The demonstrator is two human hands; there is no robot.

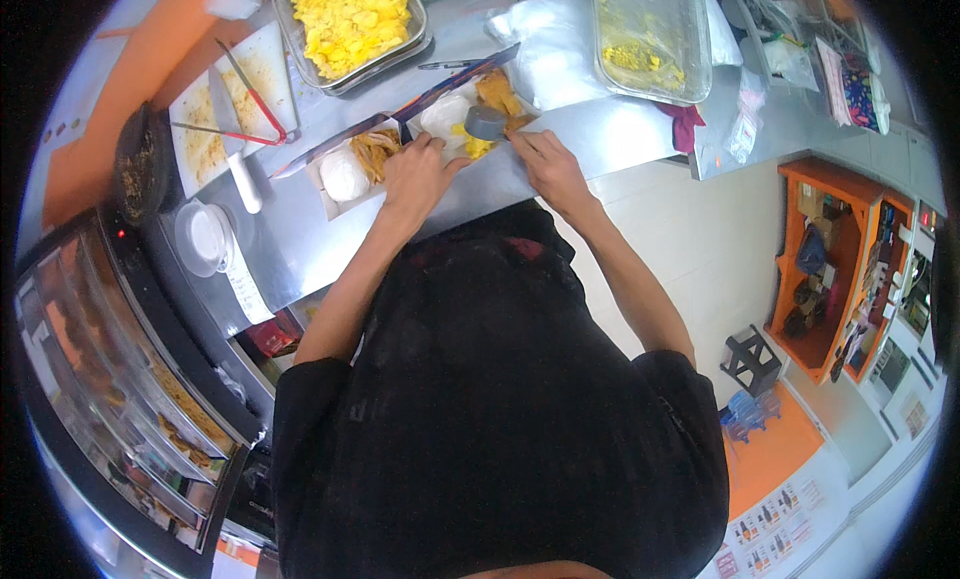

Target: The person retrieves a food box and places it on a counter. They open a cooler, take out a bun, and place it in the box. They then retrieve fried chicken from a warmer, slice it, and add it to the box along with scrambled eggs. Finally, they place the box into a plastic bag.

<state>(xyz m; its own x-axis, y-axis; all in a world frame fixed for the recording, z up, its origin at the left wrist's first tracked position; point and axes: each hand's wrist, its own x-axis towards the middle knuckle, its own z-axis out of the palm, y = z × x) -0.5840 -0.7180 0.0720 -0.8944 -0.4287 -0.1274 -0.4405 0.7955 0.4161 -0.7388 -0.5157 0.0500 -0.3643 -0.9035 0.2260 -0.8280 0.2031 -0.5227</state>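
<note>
In front of me on the steel counter stand two open food boxes. The left box [330, 210] holds a white rice mound [346, 176] and brown fried food [376, 151]. In the right box are another rice mound [443, 116], yellow scrambled egg [478, 147] and a brown fried piece [497, 93]. My left hand [412, 174] is closed at the right box's near left edge, its thumb stretched along the rim. A grey scoop [486, 123] sits low over the egg, and my right hand [550, 169] is closed around its handle end.
A glass tray [421, 29] heaped with scrambled egg stands at the back left; another glass tray [652, 87] holds egg scraps at the back right. Red-handled tongs [262, 107] and a knife [244, 183] lie on a white cutting board [190, 169]. Plastic containers [203, 239] stand near the left edge.
</note>
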